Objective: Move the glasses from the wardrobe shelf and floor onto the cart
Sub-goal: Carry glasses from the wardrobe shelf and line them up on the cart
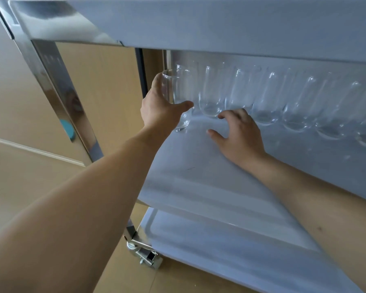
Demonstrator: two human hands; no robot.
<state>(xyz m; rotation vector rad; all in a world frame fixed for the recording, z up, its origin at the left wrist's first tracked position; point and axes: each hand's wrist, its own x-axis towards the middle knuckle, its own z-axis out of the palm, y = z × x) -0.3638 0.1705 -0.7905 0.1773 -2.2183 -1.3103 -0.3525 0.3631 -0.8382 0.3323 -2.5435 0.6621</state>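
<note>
At the far left a shiny metal post of the cart runs down past a tan floor, with a teal round piece on its lower part. Low down, a caster sits under the cart's corner beside the bottom shelf. The left hand reaches over the middle shelf and grasps a glass, thumb across its front and fingers curled behind it; the glass stands upright at the left end of the shelf, its base touching or just above the surface, I cannot tell which. Just right, the right hand rests on the shelf, its fingers released and spread, fingertips near the base of the row of glasses lined up along the back toward the right.
</note>
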